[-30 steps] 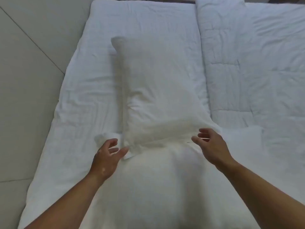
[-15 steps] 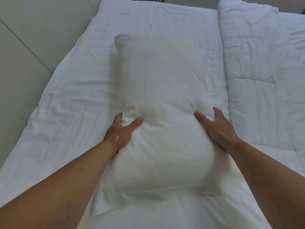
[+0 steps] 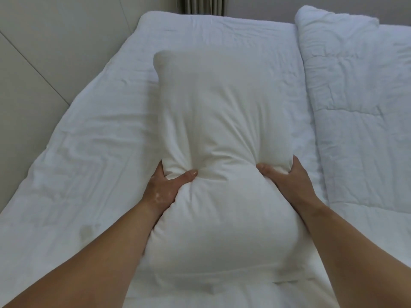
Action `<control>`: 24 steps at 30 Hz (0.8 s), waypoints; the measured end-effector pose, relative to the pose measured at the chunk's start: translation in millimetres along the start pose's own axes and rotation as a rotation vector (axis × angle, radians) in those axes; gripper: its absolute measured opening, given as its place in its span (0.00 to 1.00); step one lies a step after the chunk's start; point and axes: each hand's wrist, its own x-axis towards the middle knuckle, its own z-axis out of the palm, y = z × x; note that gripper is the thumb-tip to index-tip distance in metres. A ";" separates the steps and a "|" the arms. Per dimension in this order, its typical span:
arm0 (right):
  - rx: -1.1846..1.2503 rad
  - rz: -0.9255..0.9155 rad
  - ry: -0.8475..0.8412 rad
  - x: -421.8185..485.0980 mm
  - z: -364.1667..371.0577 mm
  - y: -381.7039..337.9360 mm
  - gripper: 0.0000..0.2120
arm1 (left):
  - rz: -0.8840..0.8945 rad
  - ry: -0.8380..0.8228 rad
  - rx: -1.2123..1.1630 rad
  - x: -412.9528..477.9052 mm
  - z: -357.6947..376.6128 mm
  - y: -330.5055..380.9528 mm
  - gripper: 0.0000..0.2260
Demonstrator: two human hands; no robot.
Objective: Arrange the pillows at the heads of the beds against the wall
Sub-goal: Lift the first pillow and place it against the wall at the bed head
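A long white pillow (image 3: 222,121) lies lengthwise down the middle of the left bed (image 3: 93,156), which is covered by a rumpled white duvet. My left hand (image 3: 164,185) grips the pillow's left side about halfway along, thumb pressed into the top. On the opposite side my right hand (image 3: 289,181) squeezes the pillow the same way. The filling is pinched in between the two hands, and the near end bulges toward me. The far end of the pillow points at the head of the bed.
A second bed (image 3: 360,103) with a white quilted duvet lies close alongside on the right. A pale padded wall panel (image 3: 44,52) runs along the left. A strip of curtain (image 3: 202,5) shows beyond the far end of the left bed.
Both hands went from open above the pillow's near end to closing on its two sides. The view has moved forward over the bed.
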 end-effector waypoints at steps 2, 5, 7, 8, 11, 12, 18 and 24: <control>0.048 -0.042 0.025 -9.7 -3.7 -13.3 0.30 | 0.050 -0.002 -0.018 -10.6 -6.3 11.4 0.28; 0.134 -0.109 0.044 -30.3 -13.3 -41.2 0.25 | 0.124 -0.003 -0.002 -31.0 -23.6 37.5 0.27; 0.166 -0.148 0.039 -49.8 -19.4 -59.5 0.24 | 0.170 0.005 0.023 -46.2 -39.9 55.4 0.28; 0.178 -0.165 0.038 -61.4 -21.7 -68.1 0.22 | 0.184 0.014 0.034 -54.7 -49.4 63.7 0.28; 0.225 -0.194 0.034 -100.4 -24.0 -90.0 0.18 | 0.221 0.034 0.070 -85.6 -79.5 84.7 0.26; 0.240 -0.196 0.026 -115.1 -22.5 -96.0 0.18 | 0.226 0.039 0.083 -97.3 -91.2 90.2 0.27; 0.333 -0.182 -0.046 -205.6 12.6 -132.6 0.22 | 0.264 0.072 0.149 -173.0 -180.2 115.0 0.39; 0.443 -0.189 -0.150 -287.2 76.9 -173.6 0.26 | 0.283 0.185 0.256 -235.6 -285.5 126.0 0.40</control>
